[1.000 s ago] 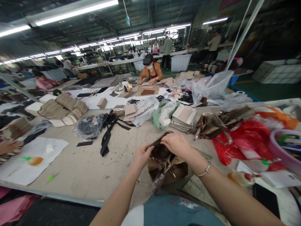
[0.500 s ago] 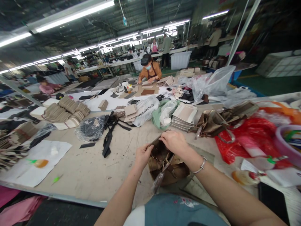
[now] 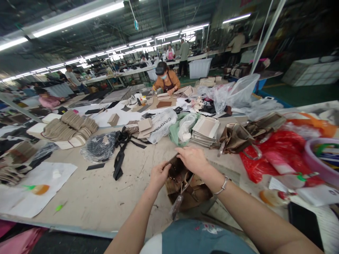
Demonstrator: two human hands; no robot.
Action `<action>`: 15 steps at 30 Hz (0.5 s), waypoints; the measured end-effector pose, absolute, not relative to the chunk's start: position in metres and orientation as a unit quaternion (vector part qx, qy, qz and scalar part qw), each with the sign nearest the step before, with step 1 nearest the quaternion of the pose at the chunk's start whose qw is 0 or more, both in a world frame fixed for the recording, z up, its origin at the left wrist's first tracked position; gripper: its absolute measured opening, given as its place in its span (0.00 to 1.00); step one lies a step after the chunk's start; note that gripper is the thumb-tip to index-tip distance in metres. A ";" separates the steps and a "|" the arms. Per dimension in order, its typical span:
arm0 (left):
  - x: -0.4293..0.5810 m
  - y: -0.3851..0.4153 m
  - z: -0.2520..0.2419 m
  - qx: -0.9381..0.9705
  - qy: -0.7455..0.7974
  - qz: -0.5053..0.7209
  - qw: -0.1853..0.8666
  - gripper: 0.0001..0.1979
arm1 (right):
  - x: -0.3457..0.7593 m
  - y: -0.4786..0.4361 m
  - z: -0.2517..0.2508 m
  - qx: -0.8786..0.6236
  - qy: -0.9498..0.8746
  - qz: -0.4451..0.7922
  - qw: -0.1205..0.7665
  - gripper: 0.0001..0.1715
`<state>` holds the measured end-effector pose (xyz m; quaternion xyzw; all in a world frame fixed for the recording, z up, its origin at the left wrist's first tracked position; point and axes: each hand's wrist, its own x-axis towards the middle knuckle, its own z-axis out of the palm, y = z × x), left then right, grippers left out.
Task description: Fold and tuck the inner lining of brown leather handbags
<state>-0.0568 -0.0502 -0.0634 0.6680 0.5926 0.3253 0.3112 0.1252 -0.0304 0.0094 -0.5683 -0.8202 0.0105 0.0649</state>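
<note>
Bag [image 3: 194, 201] partly hidden behind right hand [image 3: 192, 159]. Basin [image 3: 314, 168] cut off by right edge; pink cloth [image 3: 22, 241] by lower-left corner. Far people [image 3: 237, 44] blurred.

1. The surface [image 3: 103, 197] is a broad beige worktop with scattered dark marks.
2. At its left, a white sheet [image 3: 65, 173] lies flat; just beside it is a small bright-green piece [image 3: 59, 207].
3. Farther back sit stacked beige pieces [image 3: 59, 128], a plastic-wrapped dark bundle [image 3: 97, 144], a flat black strip [image 3: 95, 166] and loose black straps [image 3: 118, 165].
4. Across the middle are a printed clear bag [image 3: 164, 124], a green plastic bag [image 3: 173, 132] and a stack of pale panels [image 3: 203, 132].
5. A brown bag [image 3: 194, 197] is at the near side; its contact with the surface is hidden.
6. To the right lie more brown bags [image 3: 235, 137], red plastic [image 3: 278, 146] and a lilac basin [image 3: 312, 173].
</note>
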 end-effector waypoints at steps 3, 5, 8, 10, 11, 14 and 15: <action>-0.057 -0.048 -0.056 0.704 0.563 0.321 0.291 0.16 | 0.125 -0.027 0.010 -0.554 -0.830 0.011 0.070 0.12; -0.057 -0.047 -0.050 0.716 0.551 0.310 0.296 0.17 | 0.125 -0.024 0.009 -0.551 -0.830 0.005 0.083 0.11; -0.057 -0.045 -0.040 0.725 0.557 0.278 0.296 0.16 | 0.127 -0.022 0.009 -0.550 -0.830 0.001 0.091 0.11; -0.058 -0.044 -0.032 0.739 0.548 0.258 0.295 0.15 | 0.129 -0.020 0.008 -0.552 -0.829 0.003 0.089 0.11; -0.058 -0.044 -0.028 0.749 0.537 0.247 0.300 0.15 | 0.129 -0.020 0.008 -0.554 -0.828 0.004 0.088 0.12; -0.056 -0.043 -0.021 0.764 0.515 0.220 0.321 0.14 | 0.130 -0.018 0.008 -0.551 -0.830 0.003 0.084 0.13; -0.055 -0.042 -0.021 0.764 0.517 0.214 0.321 0.14 | 0.130 -0.018 0.008 -0.549 -0.832 0.001 0.084 0.13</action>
